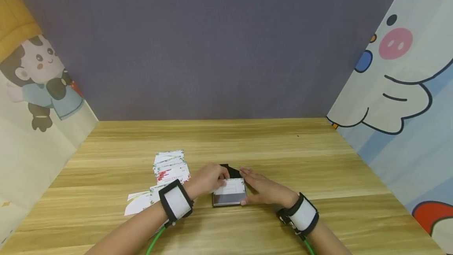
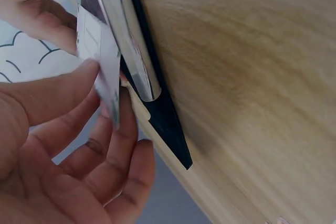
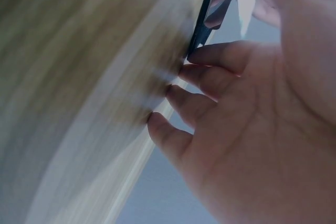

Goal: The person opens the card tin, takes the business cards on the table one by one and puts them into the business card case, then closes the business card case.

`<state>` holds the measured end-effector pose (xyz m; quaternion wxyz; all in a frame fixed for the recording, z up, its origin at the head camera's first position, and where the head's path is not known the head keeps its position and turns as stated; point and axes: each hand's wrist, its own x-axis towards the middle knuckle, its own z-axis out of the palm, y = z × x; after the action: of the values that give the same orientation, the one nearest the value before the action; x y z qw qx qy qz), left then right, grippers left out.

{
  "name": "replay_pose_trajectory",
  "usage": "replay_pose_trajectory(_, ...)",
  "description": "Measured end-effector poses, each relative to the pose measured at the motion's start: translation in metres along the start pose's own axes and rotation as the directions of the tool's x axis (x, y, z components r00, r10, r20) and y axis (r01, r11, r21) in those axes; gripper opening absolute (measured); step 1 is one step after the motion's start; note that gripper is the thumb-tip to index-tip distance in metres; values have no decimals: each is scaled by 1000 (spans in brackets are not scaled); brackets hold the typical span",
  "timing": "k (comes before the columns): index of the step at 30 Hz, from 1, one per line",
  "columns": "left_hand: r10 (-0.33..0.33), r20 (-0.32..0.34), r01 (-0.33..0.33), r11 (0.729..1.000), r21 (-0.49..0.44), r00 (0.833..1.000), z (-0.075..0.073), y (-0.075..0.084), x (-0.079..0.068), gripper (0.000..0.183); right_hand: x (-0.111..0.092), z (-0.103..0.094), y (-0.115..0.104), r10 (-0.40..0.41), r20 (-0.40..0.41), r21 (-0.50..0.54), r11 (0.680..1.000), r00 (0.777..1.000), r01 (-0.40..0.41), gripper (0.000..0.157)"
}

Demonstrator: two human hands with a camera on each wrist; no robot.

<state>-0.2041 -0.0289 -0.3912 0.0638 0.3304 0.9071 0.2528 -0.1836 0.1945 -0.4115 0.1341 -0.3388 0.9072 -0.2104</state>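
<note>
A flat silver-and-black card case lies on the table with its black flap folded out on the far side. Between thumb and fingers my left hand pinches a white card with a leafy print, over the case. In the left wrist view the card tilts beside the case's shiny side. My right hand rests along the case's right edge, thumb by the near corner and fingers by the flap. Its fingertips touch the table in the right wrist view.
Left of the case, several white printed cards lie spread in an overlapping row, partly behind my left wrist. A grey panel stands along the table's far edge, with cartoon-printed walls on both sides. Green cables run from both wrist straps.
</note>
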Motion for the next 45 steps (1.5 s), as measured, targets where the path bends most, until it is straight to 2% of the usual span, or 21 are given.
replay_pose_trajectory(5, -13, 45, 12, 999, 33, 999, 2, 1, -1, 15, -1, -1, -1, 2, 11, 8, 1000, 1000, -2, 91)
replay_pose_trajectory(13, -12, 64, 8, 998, 61, 998, 5, 2, -3, 16, -1, -1, -2, 8, 11, 14, 1000, 1000, -8, 91)
replay_pose_trajectory(21, 25, 39, -29, 994, 105, 999, 5, 3, -6, 15, -1, -1, -1, 7, 13, 11, 1000, 1000, -7, 90)
replay_pose_trajectory(28, 20, -7, -19, 997, 73, 1000, 0, -2, -14, 17, -1, -1, 0, -1, 7, 13, 1000, 1000, 1, 90)
replay_pose_trajectory(37, -39, -103, 48, 996, 81, 994, -26, -21, -47, 20, -1, -2, -1, -29, 2, -9, 1000, 1000, 29, 90)
replay_pose_trajectory(41, -126, -127, 138, 986, 98, 984, -35, -31, -66, 23, -2, -3, -2, -30, -2, -19, 999, 1000, 30, 89)
replay_pose_trajectory(45, -226, -116, 237, 967, 96, 967, -42, -39, -88, 26, -2, -2, -1, -26, -2, -16, 1000, 1000, 26, 90)
